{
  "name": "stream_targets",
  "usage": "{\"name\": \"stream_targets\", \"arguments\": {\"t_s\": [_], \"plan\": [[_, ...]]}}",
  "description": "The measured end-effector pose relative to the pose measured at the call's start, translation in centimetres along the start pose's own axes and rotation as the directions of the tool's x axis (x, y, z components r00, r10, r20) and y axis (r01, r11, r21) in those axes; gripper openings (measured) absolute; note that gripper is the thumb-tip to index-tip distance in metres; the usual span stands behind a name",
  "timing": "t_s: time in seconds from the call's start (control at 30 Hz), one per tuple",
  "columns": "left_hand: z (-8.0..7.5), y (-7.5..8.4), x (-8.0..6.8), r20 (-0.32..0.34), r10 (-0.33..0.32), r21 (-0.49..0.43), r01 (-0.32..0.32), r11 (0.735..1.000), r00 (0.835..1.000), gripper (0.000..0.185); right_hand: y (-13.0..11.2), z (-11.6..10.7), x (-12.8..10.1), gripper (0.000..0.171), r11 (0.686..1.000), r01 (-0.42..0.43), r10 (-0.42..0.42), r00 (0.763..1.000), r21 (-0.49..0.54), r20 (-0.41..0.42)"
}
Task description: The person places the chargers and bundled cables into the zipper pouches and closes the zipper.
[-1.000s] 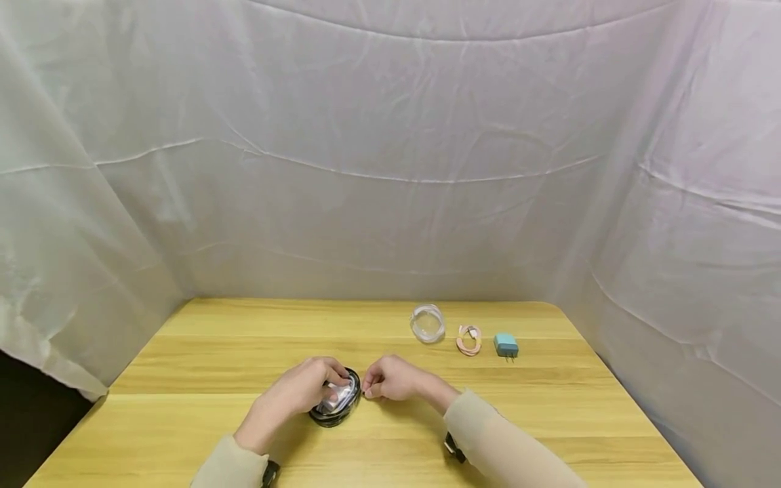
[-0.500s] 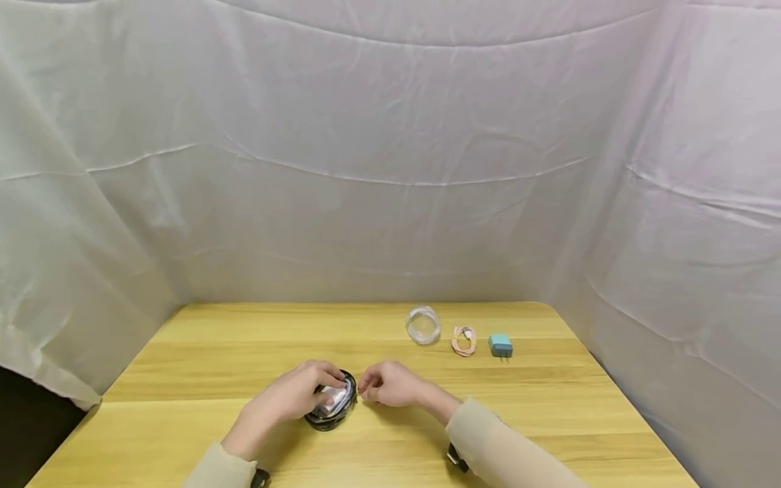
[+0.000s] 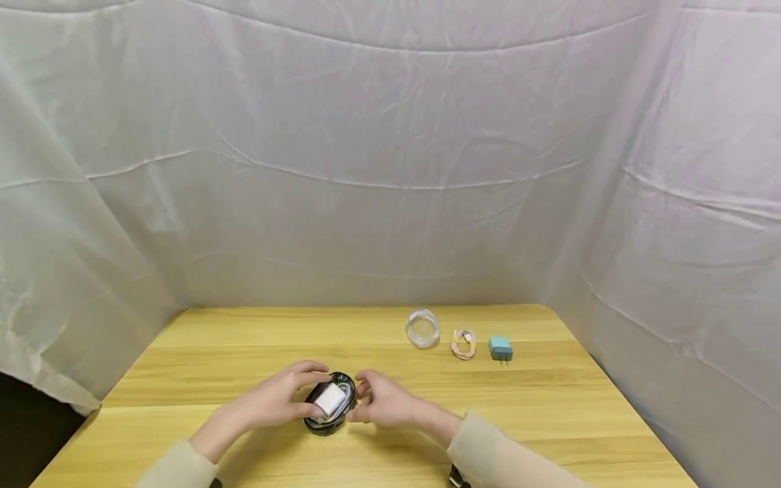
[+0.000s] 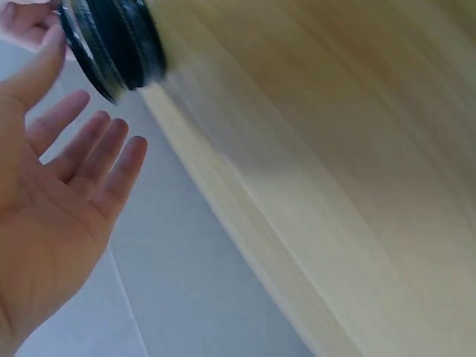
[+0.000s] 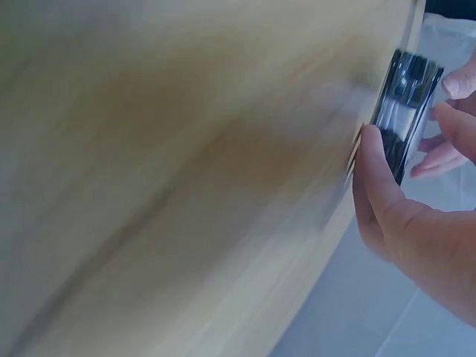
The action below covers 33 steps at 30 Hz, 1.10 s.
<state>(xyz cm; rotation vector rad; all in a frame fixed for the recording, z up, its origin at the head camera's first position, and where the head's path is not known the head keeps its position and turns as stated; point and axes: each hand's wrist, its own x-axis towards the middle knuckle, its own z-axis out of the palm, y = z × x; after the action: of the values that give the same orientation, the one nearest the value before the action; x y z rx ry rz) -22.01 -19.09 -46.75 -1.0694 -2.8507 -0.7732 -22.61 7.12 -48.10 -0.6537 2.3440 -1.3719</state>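
Two hands' grip around black round case (image 3: 331, 402): left hand (image 4: 52, 193) splayed, right hand (image 5: 416, 223) unclear; white charger head-view only.

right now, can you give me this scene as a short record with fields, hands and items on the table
surface: wooden table, pale sheeting hung behind and at both sides
left hand: fingers straight, at the left side of the round black case
right hand: thumb and fingers against the case's right side
case: lies between both hands, a white item showing on top
far right row: clear coiled cable, pink coiled cable, teal plug adapter, all apart from the hands
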Motion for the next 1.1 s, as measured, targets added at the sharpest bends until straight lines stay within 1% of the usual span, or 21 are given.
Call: {"name": "stream_targets", "arguments": {"t_s": [0.13, 0.23, 0.37, 0.47, 0.57, 0.7, 0.87, 0.97, 1.07, 1.1], "plan": [[-0.5, -0.5, -0.5, 0.060, -0.015, -0.076, 0.020, 0.997, 0.998, 0.061, -0.3, 0.6, 0.1, 0.070, 1.000, 0.017, -0.017, 1.000, -0.012, 0.010], [-0.5, -0.8, -0.6, 0.094, -0.006, -0.186, 0.024, 0.982, 0.996, 0.063, -0.4, 0.9, 0.3, 0.066, 1.000, 0.029, -0.029, 1.000, -0.004, 0.010], [-0.3, -1.0, -0.5, 0.114, -0.006, -0.298, 0.040, 0.954, 0.993, 0.062, -0.3, 1.1, 0.6, 0.060, 0.999, 0.035, -0.035, 0.999, -0.002, -0.001], [-0.1, -1.1, -0.3, 0.113, -0.022, -0.335, 0.059, 0.940, 0.993, 0.061, -0.3, 1.1, 1.0, 0.056, 0.999, 0.042, -0.042, 0.999, -0.008, -0.006], [0.1, -1.1, 0.0, 0.097, -0.042, -0.334, 0.073, 0.940, 0.994, 0.062, -0.2, 1.0, 1.6, 0.053, 0.998, 0.053, -0.054, 0.998, -0.027, -0.015], [0.3, -1.2, 0.4, 0.059, -0.076, -0.300, 0.090, 0.950, 0.995, 0.062, 0.2, 0.6, 2.9, 0.052, 0.996, 0.079, -0.080, 0.997, -0.048, -0.021], [0.7, -1.7, 1.2, -0.011, -0.126, -0.232, 0.120, 0.965, 0.992, 0.059, 0.7, 0.0, 4.7, 0.060, 0.997, 0.074, -0.075, 0.997, -0.037, -0.016], [0.6, -2.0, 2.1, -0.061, -0.156, -0.184, 0.142, 0.973, 0.986, 0.059, 0.8, -0.6, 6.0, 0.065, 0.998, 0.063, -0.064, 0.997, -0.027, -0.036], [0.3, -2.5, 3.1, -0.090, -0.211, -0.166, 0.195, 0.967, 0.973, 0.056, 0.9, -1.0, 7.3, 0.065, 0.998, 0.064, -0.065, 0.995, -0.010, -0.069], [0.2, -2.8, 3.5, -0.094, -0.236, -0.172, 0.218, 0.961, 0.967, 0.056, 1.0, -1.1, 7.8, 0.064, 0.998, 0.063, -0.063, 0.995, -0.004, -0.082]]}}
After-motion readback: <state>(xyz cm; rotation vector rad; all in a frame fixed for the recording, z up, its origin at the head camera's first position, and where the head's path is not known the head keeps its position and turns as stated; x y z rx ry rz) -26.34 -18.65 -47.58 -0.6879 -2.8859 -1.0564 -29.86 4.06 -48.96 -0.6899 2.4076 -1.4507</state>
